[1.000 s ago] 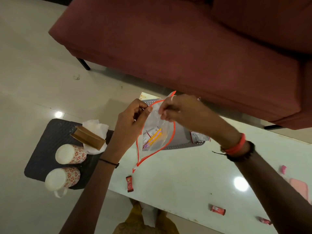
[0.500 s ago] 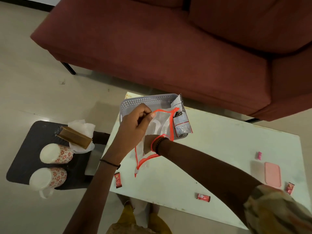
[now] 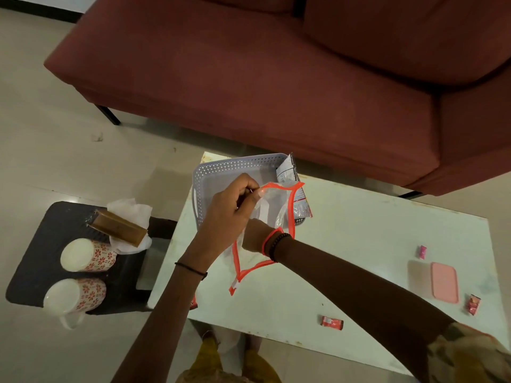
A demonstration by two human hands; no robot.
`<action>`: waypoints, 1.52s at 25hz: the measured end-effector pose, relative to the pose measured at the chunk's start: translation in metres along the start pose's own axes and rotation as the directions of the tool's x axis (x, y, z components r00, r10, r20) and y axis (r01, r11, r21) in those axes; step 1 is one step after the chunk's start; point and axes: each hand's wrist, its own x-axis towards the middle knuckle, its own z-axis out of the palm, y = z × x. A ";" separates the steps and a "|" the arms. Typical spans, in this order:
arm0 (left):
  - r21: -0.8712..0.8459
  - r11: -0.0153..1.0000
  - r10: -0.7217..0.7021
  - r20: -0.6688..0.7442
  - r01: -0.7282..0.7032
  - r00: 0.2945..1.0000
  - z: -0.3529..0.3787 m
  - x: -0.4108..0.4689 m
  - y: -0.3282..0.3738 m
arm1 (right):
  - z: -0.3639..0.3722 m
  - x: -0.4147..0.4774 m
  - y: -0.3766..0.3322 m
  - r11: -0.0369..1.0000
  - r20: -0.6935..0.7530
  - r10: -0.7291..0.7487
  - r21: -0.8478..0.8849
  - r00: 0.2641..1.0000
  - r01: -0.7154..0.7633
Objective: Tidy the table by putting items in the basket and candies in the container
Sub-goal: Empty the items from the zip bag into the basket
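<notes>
A clear pouch with orange trim (image 3: pixel 272 201) hangs over the grey perforated basket (image 3: pixel 221 168) at the table's far left corner. My left hand (image 3: pixel 231 210) pinches the pouch's upper edge. My right hand (image 3: pixel 253 236) is pushed inside the pouch up to the wrist, so its fingers are hidden. A silver packet (image 3: pixel 287 170) leans in the basket's right corner. Red candies lie on the white table: one (image 3: pixel 331 322) near the front edge, one (image 3: pixel 472 304) at the right, a pink one (image 3: pixel 421 251) farther back. The pink-lidded container (image 3: pixel 443 281) sits at the right.
A dark stool (image 3: pixel 41 258) left of the table carries two flowered mugs (image 3: pixel 85 254), a brown box (image 3: pixel 119 228) and a white tissue. A maroon sofa (image 3: pixel 276 78) stands behind the table. Another red candy peeks out beside my left forearm (image 3: pixel 193 302).
My right hand went from the pouch's top edge down into the pouch. The pouch dropped lower over the basket, and the camera view shifted right, showing the container and more candies.
</notes>
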 end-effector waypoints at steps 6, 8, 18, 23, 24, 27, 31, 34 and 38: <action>0.000 0.999 -0.044 -0.068 0.044 0.997 0.000 0.006 -0.010 | -0.033 -0.020 -0.007 0.971 -0.087 -0.147 -0.204 0.985 0.127; -0.007 0.998 -0.069 -0.103 0.069 0.992 -0.008 0.009 -0.014 | -0.046 -0.032 -0.008 0.940 -0.127 -0.233 -0.285 0.964 0.189; -0.090 0.986 -0.141 -0.019 0.139 0.990 -0.043 0.022 -0.033 | -0.109 -0.071 0.008 0.960 -0.325 -0.279 -0.073 0.903 0.270; -0.103 0.992 -0.075 -0.015 0.073 0.997 -0.043 0.013 -0.036 | -0.137 -0.100 0.025 0.930 -0.495 -0.179 0.198 0.850 0.311; -0.116 0.990 -0.086 -0.025 0.082 0.996 -0.042 0.011 -0.036 | -0.140 -0.106 0.030 0.896 -0.535 -0.133 0.294 0.834 0.332; -0.168 0.969 -0.189 -0.027 0.182 0.982 -0.043 0.007 -0.039 | -0.144 -0.114 0.044 0.670 -0.552 0.053 0.638 0.832 0.380; -0.178 0.969 -0.183 -0.054 0.171 0.982 -0.048 0.003 -0.045 | -0.134 -0.112 0.076 0.406 -0.589 0.365 0.797 0.721 0.446; -0.162 0.967 -0.213 -0.076 0.199 0.974 -0.053 0.001 -0.053 | -0.103 -0.088 0.107 0.459 -0.583 0.574 0.810 0.575 0.365; -0.164 0.955 -0.266 -0.099 0.248 0.959 -0.058 0.002 -0.063 | -0.034 -0.029 0.143 0.580 -0.455 0.697 0.813 0.554 -0.061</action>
